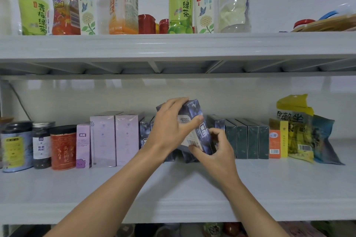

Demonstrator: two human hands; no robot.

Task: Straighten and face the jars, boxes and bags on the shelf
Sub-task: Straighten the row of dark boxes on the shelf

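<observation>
Both hands on one dark blue box (200, 128), tilted, top leaning toward 11 o'clock, mid-row on the white shelf (173, 188). Left hand (171, 130) wraps its upper part, thumb across the front. Right hand (217, 148) pinches the lower end. At 9 o'clock: lilac boxes (115, 138), jars (63, 148). At 3 o'clock: green boxes (248, 142), yellow bag (296, 130).

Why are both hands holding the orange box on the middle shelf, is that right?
Not quite. Both hands, the left hand and the right hand, are holding a dark blue box, tilted above the middle shelf. The orange box stands untouched further right. The head view shows this.
</observation>
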